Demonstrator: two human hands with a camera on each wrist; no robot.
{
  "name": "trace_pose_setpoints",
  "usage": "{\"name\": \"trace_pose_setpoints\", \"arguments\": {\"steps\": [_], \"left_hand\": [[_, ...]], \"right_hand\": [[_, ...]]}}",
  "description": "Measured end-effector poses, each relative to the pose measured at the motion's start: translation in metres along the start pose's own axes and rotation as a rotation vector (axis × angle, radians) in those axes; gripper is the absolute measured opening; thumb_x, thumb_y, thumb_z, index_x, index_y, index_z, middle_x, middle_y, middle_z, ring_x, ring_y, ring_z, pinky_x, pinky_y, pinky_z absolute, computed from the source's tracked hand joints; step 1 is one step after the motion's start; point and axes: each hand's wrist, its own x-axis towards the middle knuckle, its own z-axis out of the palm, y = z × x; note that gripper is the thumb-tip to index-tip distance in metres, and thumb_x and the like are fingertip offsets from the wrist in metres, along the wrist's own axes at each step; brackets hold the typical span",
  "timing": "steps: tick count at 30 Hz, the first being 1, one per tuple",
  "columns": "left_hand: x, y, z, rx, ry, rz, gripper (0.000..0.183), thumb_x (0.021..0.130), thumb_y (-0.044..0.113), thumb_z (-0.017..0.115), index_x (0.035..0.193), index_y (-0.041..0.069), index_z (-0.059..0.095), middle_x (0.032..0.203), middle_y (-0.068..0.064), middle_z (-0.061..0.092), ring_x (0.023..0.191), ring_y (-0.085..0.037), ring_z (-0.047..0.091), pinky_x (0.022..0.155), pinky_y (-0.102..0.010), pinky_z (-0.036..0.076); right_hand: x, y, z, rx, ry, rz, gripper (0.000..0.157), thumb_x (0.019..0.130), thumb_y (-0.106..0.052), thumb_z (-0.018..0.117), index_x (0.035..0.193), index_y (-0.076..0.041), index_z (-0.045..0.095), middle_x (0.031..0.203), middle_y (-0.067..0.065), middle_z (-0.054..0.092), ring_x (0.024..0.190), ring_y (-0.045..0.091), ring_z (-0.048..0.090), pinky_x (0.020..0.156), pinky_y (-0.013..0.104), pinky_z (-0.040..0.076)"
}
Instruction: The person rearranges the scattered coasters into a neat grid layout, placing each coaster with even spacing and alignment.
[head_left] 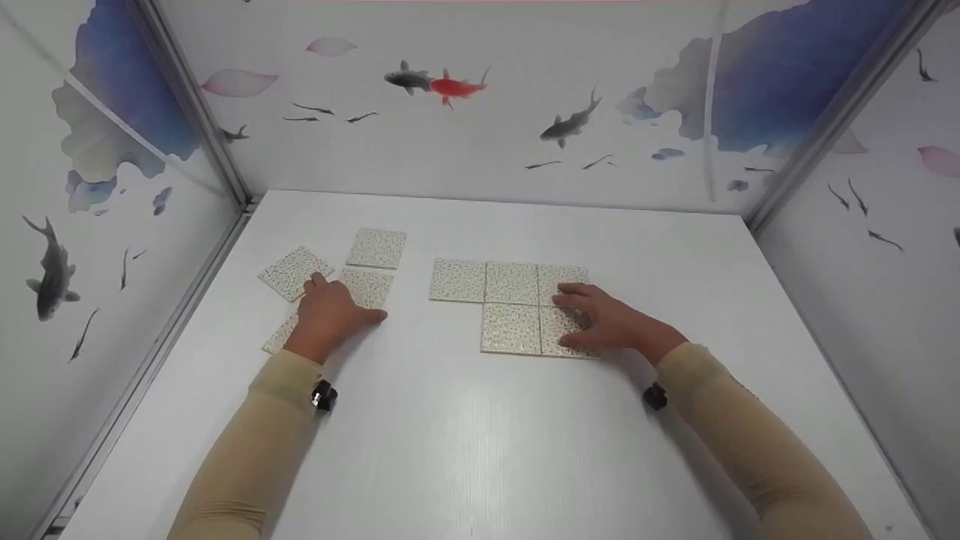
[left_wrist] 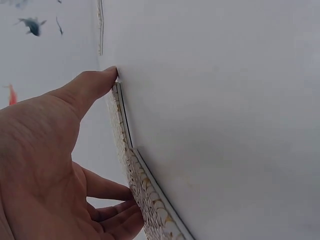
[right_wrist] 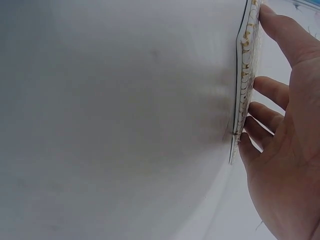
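Observation:
Speckled square tiles lie flat on the white table. My left hand (head_left: 326, 319) hovers over or rests among the left group, its thumb spread beside a middle tile (head_left: 367, 286) and its fingertips by a turned tile (head_left: 291, 271). In the left wrist view, that hand's thumb and fingers (left_wrist: 117, 192) meet tile edges and faces, gripping none. Another tile (head_left: 277, 337) is mostly hidden under the wrist. My right hand (head_left: 611, 319) rests spread fingers on the right end of a joined block of tiles (head_left: 511, 328), partly covering two of them.
One more loose tile (head_left: 377, 247) lies behind the left group. Bare white tabletop (head_left: 480, 435) stretches in front of the tiles. Printed panels (head_left: 450, 150) with fish close in the table at the back and both sides.

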Motion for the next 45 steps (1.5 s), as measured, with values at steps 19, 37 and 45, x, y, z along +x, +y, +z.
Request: {"name": "trace_pose_setpoints", "arguments": {"steps": [19,37,45], "left_hand": [[0.004,0.003,0.001,0.018,0.009,-0.021,0.083,0.085,0.055,0.084,0.115,-0.020,0.066,0.133,-0.039,0.043,0.124,-0.052,0.047,0.099,-0.064,0.055],[0.008,0.006,0.005,-0.012,-0.005,0.154,0.098,0.083,0.052,0.089,0.139,-0.021,0.056,0.142,-0.035,0.041,0.126,-0.048,0.048,0.113,-0.060,0.049],[0.008,0.011,0.004,-0.009,-0.102,0.312,0.106,0.082,0.053,0.092,0.154,-0.012,0.051,0.149,-0.030,0.042,0.132,-0.042,0.047,0.116,-0.058,0.049]], "right_hand": [[-0.001,-0.001,0.000,0.004,0.003,-0.007,0.092,0.098,-0.054,0.083,0.172,-0.019,0.042,0.182,0.008,0.024,0.168,0.039,0.016,0.131,0.067,0.025],[-0.001,-0.001,-0.003,0.015,0.007,-0.007,0.091,0.099,-0.053,0.082,0.172,-0.018,0.043,0.182,0.007,0.023,0.168,0.039,0.017,0.130,0.066,0.027],[0.000,0.001,0.000,-0.012,0.005,-0.006,0.091,0.098,-0.053,0.083,0.172,-0.017,0.043,0.182,0.009,0.025,0.168,0.039,0.018,0.131,0.066,0.027]]}}
